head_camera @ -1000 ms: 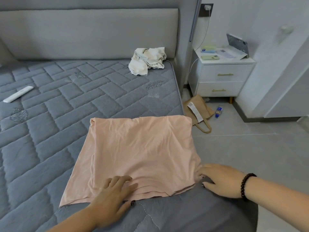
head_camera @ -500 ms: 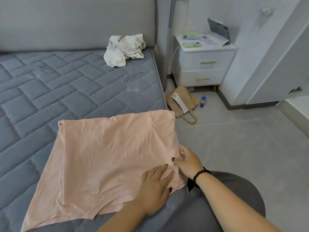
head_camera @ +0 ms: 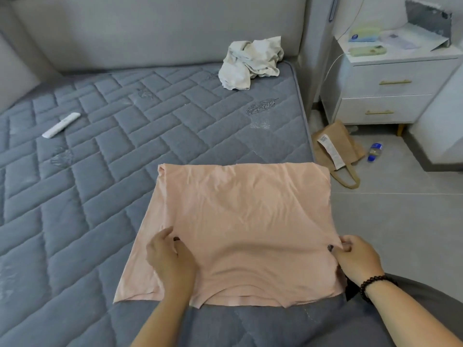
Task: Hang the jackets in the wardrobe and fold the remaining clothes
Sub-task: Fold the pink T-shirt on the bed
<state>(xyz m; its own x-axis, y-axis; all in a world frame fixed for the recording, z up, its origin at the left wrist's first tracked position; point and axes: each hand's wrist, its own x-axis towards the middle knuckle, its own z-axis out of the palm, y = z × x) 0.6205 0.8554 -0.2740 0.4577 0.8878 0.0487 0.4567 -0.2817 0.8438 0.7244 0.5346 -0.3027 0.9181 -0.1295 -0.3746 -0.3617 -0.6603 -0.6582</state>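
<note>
A pink garment (head_camera: 240, 221) lies folded flat near the right edge of the grey quilted mattress (head_camera: 100, 171). My left hand (head_camera: 170, 259) rests on its left part, thumb and fingers pinching the cloth near the left fold. My right hand (head_camera: 355, 259), with a dark bead bracelet on the wrist, pinches the garment's right edge. A crumpled cream garment (head_camera: 250, 63) sits at the head of the bed by the headboard.
A white remote (head_camera: 61, 125) lies on the mattress at the left. Beside the bed stands a white nightstand (head_camera: 390, 88) with small items on top. A brown bag (head_camera: 335, 151) and a small blue bottle (head_camera: 374, 152) lie on the tiled floor.
My left hand has moved from the garment's right side to its left part and pinched the cloth. My right hand has stayed at the right edge. The camera has swung left.
</note>
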